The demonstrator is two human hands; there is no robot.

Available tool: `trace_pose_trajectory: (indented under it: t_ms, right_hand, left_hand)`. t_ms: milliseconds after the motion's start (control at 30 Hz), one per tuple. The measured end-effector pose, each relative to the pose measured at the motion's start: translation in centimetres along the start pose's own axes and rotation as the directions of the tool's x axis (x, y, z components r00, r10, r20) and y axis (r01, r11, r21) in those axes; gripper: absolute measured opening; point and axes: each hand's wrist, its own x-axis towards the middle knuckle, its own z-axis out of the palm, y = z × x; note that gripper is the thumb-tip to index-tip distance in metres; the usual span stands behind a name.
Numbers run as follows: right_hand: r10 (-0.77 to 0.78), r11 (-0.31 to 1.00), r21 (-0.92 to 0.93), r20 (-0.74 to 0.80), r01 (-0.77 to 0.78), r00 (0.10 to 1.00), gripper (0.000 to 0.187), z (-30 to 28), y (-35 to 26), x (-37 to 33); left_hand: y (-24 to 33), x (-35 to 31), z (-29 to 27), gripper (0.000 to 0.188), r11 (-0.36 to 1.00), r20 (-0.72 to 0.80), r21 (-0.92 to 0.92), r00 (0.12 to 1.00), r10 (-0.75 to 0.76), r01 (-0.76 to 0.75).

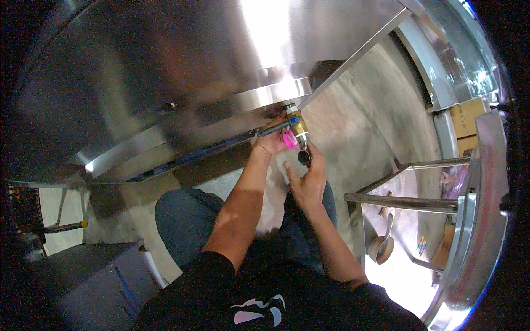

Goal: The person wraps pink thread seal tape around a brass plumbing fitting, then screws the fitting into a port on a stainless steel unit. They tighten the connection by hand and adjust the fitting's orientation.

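The big steel unit [182, 60] fills the far side in front of you, above a grey floor [359, 127], with a metal stand [408, 203] off to the right. Your right hand [310, 185] comes in from the near right; its thumb stands apart from the fingers, which lie along the right side of the metal elbow [304, 144]. I can't tell how firmly that grip presses. Your left hand [269, 145] sits just left of the brass valve [298, 128]; its fingertips are hidden, so I can't tell whether that grip is closed.

The valve hangs under the unit's edge, near the middle of your view, with the elbow at its near end, the dark open mouth facing you. Both look stiff, hard and fairly heavy for their size, and the elbow's smooth metal may slip under damp fingers. Hold the elbow round its bend and steady the valve by its body, rather than by the dark lever [273, 129] reaching left. The pink ring [289, 139], against your left hand, looks light and possibly brittle; take it by its rim.
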Motion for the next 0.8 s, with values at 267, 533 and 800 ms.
trace_pose_trajectory:
  t_ms: [267,533,800]
  right_hand:
    - [0.372,0.815,0.454,0.068,-0.361,0.926,0.047,-0.5,4.7,3.3]
    - [0.584,0.373,0.632,0.409,-0.679,0.701,0.052,-0.9,6.8,3.4]
    - [0.089,0.976,-0.194,-0.034,-0.094,0.995,0.041,-1.1,6.1,3.0]
  left_hand:
    - [-2.7,-0.3,5.2,0.045,0.970,-0.077,0.229,0.991,0.106,-0.086]
    - [-2.9,-0.9,7.6,0.043,0.941,-0.183,0.332,0.973,0.139,-0.072]
    - [-1.7,0.0,6.3,0.043,0.896,-0.095,0.438,0.987,0.129,-0.076]
